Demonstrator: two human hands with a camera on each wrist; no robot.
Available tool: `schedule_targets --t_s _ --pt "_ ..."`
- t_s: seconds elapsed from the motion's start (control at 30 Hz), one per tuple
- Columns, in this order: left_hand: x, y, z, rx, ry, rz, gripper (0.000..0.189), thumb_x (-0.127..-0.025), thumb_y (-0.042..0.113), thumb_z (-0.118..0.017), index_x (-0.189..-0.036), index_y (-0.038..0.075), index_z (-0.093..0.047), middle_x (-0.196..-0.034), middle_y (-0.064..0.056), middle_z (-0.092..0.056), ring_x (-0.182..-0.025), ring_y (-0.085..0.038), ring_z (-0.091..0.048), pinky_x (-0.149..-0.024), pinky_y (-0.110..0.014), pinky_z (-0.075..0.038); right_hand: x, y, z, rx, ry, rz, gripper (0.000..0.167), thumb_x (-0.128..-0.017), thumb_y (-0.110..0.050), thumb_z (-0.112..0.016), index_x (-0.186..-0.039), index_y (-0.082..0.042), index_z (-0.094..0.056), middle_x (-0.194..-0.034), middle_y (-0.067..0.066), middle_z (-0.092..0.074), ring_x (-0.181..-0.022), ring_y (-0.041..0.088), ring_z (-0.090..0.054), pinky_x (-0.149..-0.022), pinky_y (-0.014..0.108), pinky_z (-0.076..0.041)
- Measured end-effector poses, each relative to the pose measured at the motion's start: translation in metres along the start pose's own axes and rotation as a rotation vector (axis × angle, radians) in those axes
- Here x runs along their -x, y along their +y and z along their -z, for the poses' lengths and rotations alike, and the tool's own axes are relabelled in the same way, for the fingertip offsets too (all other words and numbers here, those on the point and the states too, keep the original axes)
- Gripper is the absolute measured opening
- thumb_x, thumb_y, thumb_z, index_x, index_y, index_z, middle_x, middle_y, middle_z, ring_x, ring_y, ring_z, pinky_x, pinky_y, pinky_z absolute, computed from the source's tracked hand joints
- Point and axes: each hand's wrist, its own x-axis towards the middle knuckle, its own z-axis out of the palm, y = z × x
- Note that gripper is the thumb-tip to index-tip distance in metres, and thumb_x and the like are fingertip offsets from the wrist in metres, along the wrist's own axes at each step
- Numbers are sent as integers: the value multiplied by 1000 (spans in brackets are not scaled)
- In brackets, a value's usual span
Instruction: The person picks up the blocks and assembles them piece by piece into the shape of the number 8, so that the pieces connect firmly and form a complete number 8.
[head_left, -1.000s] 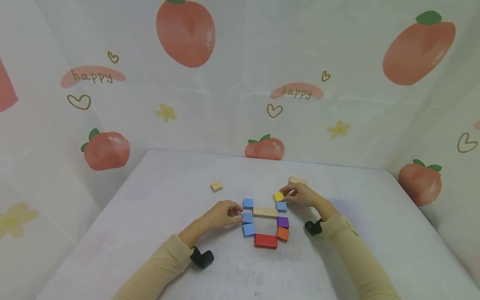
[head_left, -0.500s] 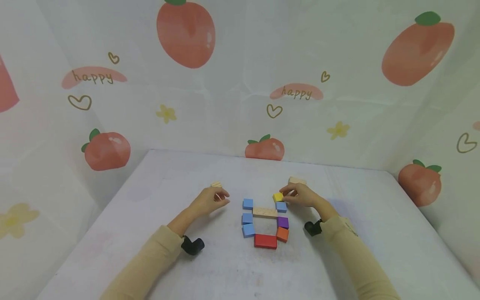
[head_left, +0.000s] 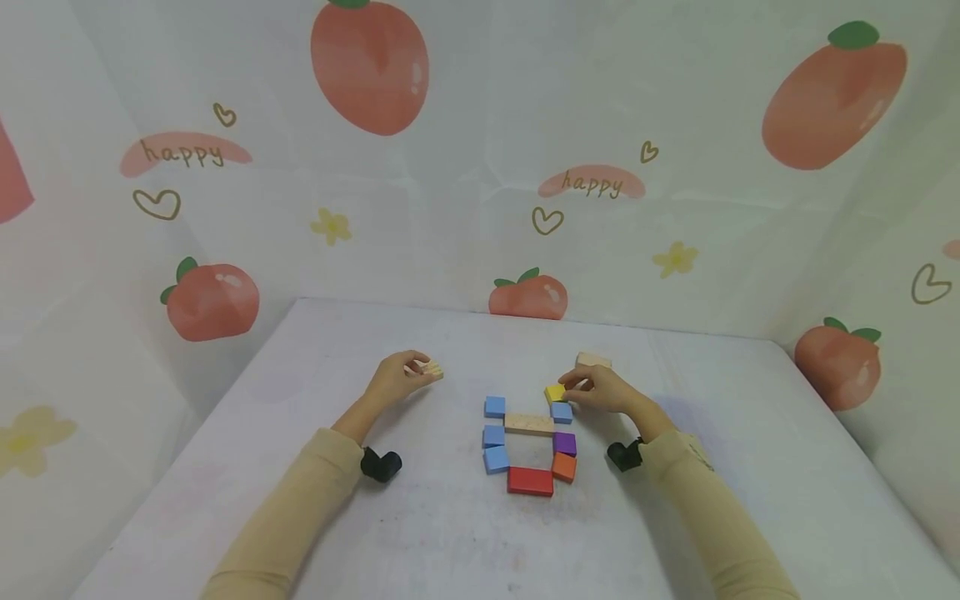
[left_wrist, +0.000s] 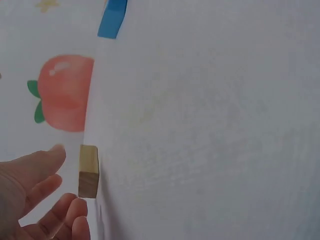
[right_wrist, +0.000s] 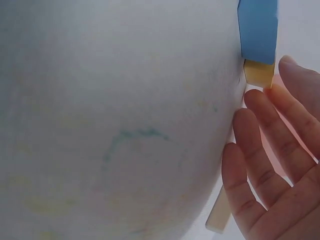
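My left hand (head_left: 395, 377) is at a small ridged pale wooden block (head_left: 432, 369) at the back left, thumb and fingers apart. In the left wrist view a gap shows between the thumb tip and the wooden block (left_wrist: 89, 170). My right hand (head_left: 602, 389) is at the right side of a yellow block (head_left: 554, 392), with loosely extended fingers. In the right wrist view a fingertip meets the yellow block's (right_wrist: 259, 73) lower edge, the thumb close beside it. A blue block (head_left: 561, 412) stands just in front of the yellow one.
Blue blocks (head_left: 494, 437) form the left side of an outline, a wooden plank (head_left: 529, 425) crosses it, and purple (head_left: 565, 444) and orange blocks (head_left: 564, 467) line the right. A red block (head_left: 530, 481) lies at the front. Another wooden block (head_left: 593, 360) lies behind my right hand.
My left hand has left the blue blocks and moved back and left to the ridged wooden block. My right hand has stayed at the yellow block.
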Motion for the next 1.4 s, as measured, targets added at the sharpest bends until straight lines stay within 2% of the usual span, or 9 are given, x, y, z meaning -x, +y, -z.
schedule_targets --t_s 0.07,0.1,0.2,0.3,0.33,0.53,1.03,1.23,1.4 --pt "-2 -2 1 7 -7 26 40 -84 23 -68 -117 2 -59 -105 -19 -63 -97 -30 -58 -79 -39 -47 0 0 1 0 0 -3 31 -88 -17 -63 -114 0 -62 -107 16 -65 -96 26 -61 -86 41 -51" --pt "-5 -8 -2 7 7 9 42 -84 29 -68 -116 3 -60 -101 -18 -63 -92 -27 -58 -76 -36 -47 0 0 1 2 0 -2 31 -88 -17 -62 -114 1 -62 -107 16 -65 -95 26 -61 -86 41 -51" --pt "-7 -11 -1 12 -8 41 45 -84 29 -68 -118 2 -59 -103 -18 -63 -93 -28 -57 -78 -36 -47 0 0 1 3 0 -11 31 -89 -17 -63 -114 0 -62 -107 16 -65 -96 25 -61 -86 41 -51" --pt "-10 -15 -3 -4 -7 58 45 -84 28 -68 -118 0 -58 -103 -18 -63 -93 -28 -57 -81 -38 -46 0 0 1 2 -2 -18 31 -89 -17 -62 -114 0 -62 -108 16 -65 -96 26 -61 -86 41 -51" --pt "-9 -10 -2 -11 -23 87 44 -84 22 -66 -120 -2 -56 -106 -21 -62 -98 -31 -57 -85 -42 -46 0 0 1 1 -3 -21 31 -89 -17 -62 -114 0 -62 -108 16 -65 -96 26 -61 -86 41 -51" --pt "-8 -10 -3 -36 -7 84 39 -84 20 -66 -114 -4 -60 -102 -19 -64 -95 -29 -58 -83 -40 -46 0 1 0 -4 -1 -26 31 -89 -17 -63 -114 0 -62 -108 16 -65 -96 25 -61 -86 41 -51" --pt "-5 -6 -2 -15 19 97 37 -81 19 -69 -108 -6 -64 -95 -18 -68 -89 -27 -62 -78 -35 -48 -1 2 -2 -20 -5 -55 31 -89 -18 -63 -115 -1 -62 -112 15 -65 -98 26 -62 -85 39 -52" --pt "-5 -3 0 -3 21 105 37 -81 20 -70 -108 -5 -65 -95 -17 -69 -92 -27 -61 -81 -38 -48 -1 3 -1 -25 -3 -55 32 -89 -18 -63 -115 0 -62 -112 16 -65 -98 26 -62 -85 40 -52" --pt "-7 -2 2 -18 10 78 37 -83 22 -69 -109 -3 -66 -96 -16 -69 -91 -27 -61 -77 -33 -47 -1 3 -1 -17 0 -48 32 -89 -19 -63 -115 0 -62 -112 16 -65 -97 26 -62 -84 39 -52"
